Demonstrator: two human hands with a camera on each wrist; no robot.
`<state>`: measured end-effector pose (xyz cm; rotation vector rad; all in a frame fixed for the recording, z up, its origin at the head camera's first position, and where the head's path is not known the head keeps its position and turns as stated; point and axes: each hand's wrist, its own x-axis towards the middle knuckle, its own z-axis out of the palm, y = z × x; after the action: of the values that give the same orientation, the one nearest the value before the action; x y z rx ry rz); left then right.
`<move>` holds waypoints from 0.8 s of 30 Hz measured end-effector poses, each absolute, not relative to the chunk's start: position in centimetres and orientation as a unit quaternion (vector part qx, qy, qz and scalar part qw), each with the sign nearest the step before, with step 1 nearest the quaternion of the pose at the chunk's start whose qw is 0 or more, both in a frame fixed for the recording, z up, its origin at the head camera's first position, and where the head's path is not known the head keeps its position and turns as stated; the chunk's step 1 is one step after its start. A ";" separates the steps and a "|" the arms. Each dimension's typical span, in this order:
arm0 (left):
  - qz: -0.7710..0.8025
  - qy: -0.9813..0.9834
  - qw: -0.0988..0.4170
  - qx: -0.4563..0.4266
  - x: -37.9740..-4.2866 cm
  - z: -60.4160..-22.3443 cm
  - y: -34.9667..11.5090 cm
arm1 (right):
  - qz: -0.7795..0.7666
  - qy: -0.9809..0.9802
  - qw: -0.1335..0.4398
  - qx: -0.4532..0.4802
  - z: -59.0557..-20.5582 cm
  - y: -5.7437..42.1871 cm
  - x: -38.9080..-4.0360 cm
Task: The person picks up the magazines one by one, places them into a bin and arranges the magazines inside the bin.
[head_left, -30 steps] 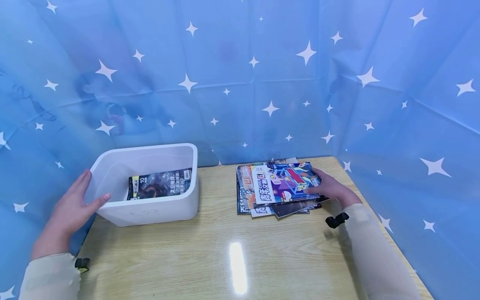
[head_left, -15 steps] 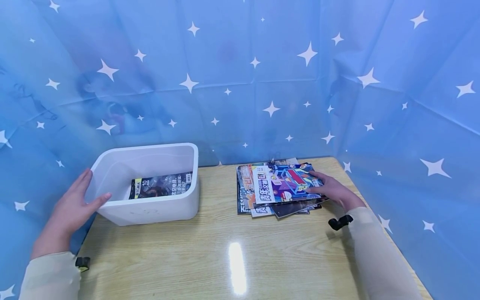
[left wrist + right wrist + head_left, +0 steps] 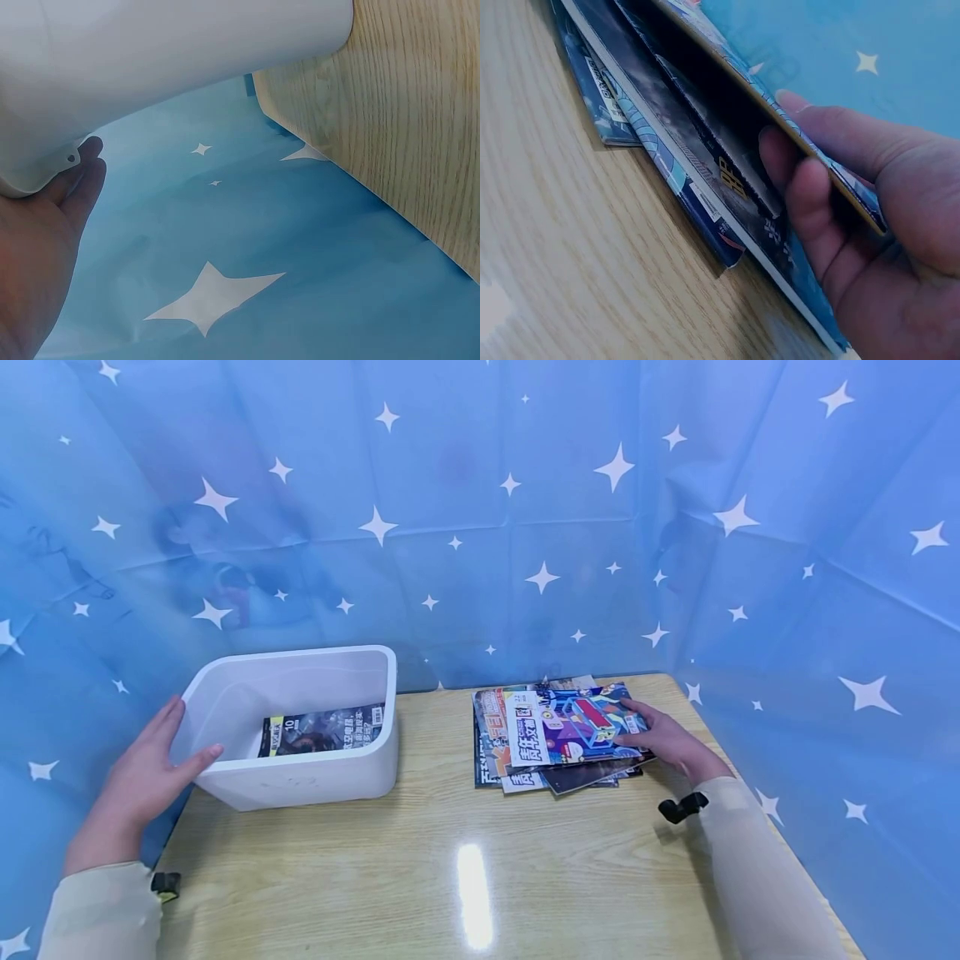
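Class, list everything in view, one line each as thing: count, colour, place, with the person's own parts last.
white bin: one, white, far left of the table
dark magazine: at least one, mostly black and grey, inside the bin
top magazine: one, purple, blue and white, on the pile
lower magazines: several, exact count unclear, mixed colours, under it
table: one, light wood, beneath all
backdrop: blue with white stars, behind and beside the table
black wrist pieces: two, one per wrist
sleeves: two, cream, lower corners
left hand: one, bare, touching the bin's left end
right hand: one, bare, pinching the top magazine's right edge
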<state>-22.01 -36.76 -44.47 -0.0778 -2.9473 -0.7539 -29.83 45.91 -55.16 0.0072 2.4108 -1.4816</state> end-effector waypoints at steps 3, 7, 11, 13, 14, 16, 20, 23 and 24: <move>-0.248 -0.967 0.049 -0.026 -22.0 -44.5 -36.8 | -0.520 0.840 0.152 -0.002 -55.2 45.9 -29.7; -0.250 -0.967 0.048 -0.024 -22.0 -44.5 -36.8 | -0.516 0.844 0.147 -0.002 -55.1 45.8 -29.5; -0.249 -0.967 0.049 -0.026 -22.0 -44.4 -36.8 | -0.524 0.839 0.146 0.002 -54.9 45.7 -29.2; -0.248 -0.967 0.050 -0.028 -22.0 -44.4 -36.8 | -0.532 0.834 0.145 0.000 -54.8 45.6 -29.1; -0.248 -0.967 0.051 -0.029 -22.0 -44.4 -36.8 | -0.537 0.831 0.145 0.000 -54.8 45.6 -29.0; -0.248 -0.967 0.052 -0.030 -22.0 -44.4 -36.8 | -0.538 0.831 0.142 -0.002 -54.8 45.5 -28.9; -0.252 -0.966 0.050 -0.030 -22.0 -44.5 -36.8 | -0.548 0.824 0.141 0.004 -54.8 45.5 -28.7; -0.251 -0.966 0.048 -0.028 -22.0 -44.5 -36.8 | -0.559 0.817 0.139 0.009 -54.9 45.4 -28.6; -0.251 -0.966 0.048 -0.027 -22.0 -44.5 -36.8 | -0.564 0.814 0.138 0.011 -55.0 45.3 -28.5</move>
<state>-22.01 -36.82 -44.50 -0.0835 -2.9468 -0.7650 -28.50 45.33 -54.97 0.0328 2.3544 -1.6320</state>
